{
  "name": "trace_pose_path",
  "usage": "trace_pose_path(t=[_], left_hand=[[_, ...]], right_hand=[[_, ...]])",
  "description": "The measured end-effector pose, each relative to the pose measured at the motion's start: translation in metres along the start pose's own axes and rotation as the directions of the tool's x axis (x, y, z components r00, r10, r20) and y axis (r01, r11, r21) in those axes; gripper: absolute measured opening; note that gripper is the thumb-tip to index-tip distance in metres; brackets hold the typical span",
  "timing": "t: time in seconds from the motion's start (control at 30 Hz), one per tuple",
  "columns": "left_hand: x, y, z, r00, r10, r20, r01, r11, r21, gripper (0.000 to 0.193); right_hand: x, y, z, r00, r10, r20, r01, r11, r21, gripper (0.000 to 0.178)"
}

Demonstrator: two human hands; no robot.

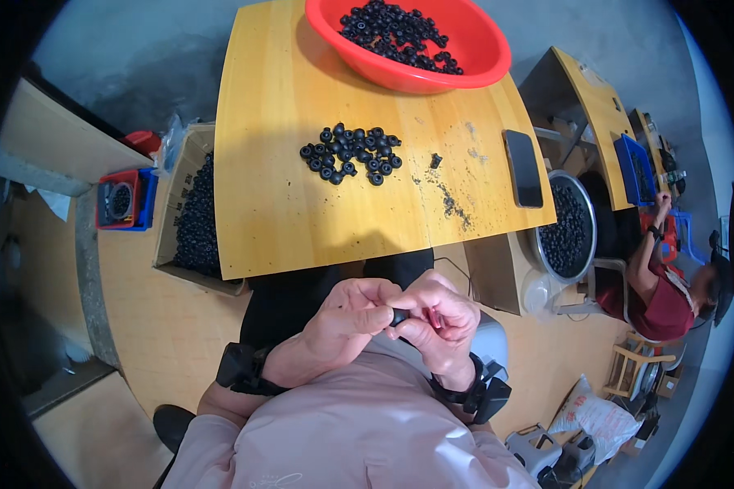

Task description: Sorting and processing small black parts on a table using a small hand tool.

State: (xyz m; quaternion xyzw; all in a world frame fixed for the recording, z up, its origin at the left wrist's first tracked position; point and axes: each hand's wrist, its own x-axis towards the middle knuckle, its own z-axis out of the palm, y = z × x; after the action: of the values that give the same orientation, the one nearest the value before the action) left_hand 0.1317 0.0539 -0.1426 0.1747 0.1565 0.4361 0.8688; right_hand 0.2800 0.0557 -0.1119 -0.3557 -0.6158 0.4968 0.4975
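Note:
Close in front of my body, my two hands meet just below the table's front edge. Thumb and fingers of my left hand (352,319) pinch a small round black rubber part (399,317). The fingertips of my right hand (442,319) touch the same part from the other side. A small red item (436,319) shows between the curled fingers of my right hand; its kind is mostly hidden. On the table beyond lies a loose pile of similar black parts (352,152), with black trimmings (453,205) to its right.
A red basin (485,61) of black parts stands at the back of the wooden table (261,220). A phone (523,169) lies near the right edge. A carton (189,147) stands left, a metal bowl (593,236) right. Another person (661,289) sits at a far-right table.

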Motion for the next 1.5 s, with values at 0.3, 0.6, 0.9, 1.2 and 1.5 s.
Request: trace_pose_path(t=[0.3,0.6,0.9,1.2,1.5], left_hand=[[0.0,-0.001,-0.005,0.996,0.075,0.042,-0.076,0.997,0.033,0.023],[0.001,-0.004,-0.005,0.993,0.118,0.003,-0.118,0.99,0.079,0.022],[0.001,-0.002,-0.007,0.993,0.105,0.049,-0.107,0.993,0.044,0.023],[-0.009,0.007,0.003,0.988,0.149,-0.036,-0.135,0.959,0.248,0.019],[-0.018,0.017,-0.007,0.998,0.064,-0.011,-0.062,0.991,0.118,0.009]], right_hand=[[-0.003,-0.008,0.002,0.989,0.118,-0.095,-0.1,0.98,0.171,0.028],[-0.008,-0.004,0.0,0.989,-0.144,0.038,0.148,0.915,-0.374,0.021],[-0.008,-0.007,-0.003,0.994,-0.103,0.045,0.113,0.918,-0.379,0.017],[-0.001,0.025,-0.035,0.914,0.178,-0.365,-0.258,0.949,-0.184,0.015],[0.014,-0.005,0.017,0.993,0.027,0.118,-0.025,1.0,-0.018,0.031]])
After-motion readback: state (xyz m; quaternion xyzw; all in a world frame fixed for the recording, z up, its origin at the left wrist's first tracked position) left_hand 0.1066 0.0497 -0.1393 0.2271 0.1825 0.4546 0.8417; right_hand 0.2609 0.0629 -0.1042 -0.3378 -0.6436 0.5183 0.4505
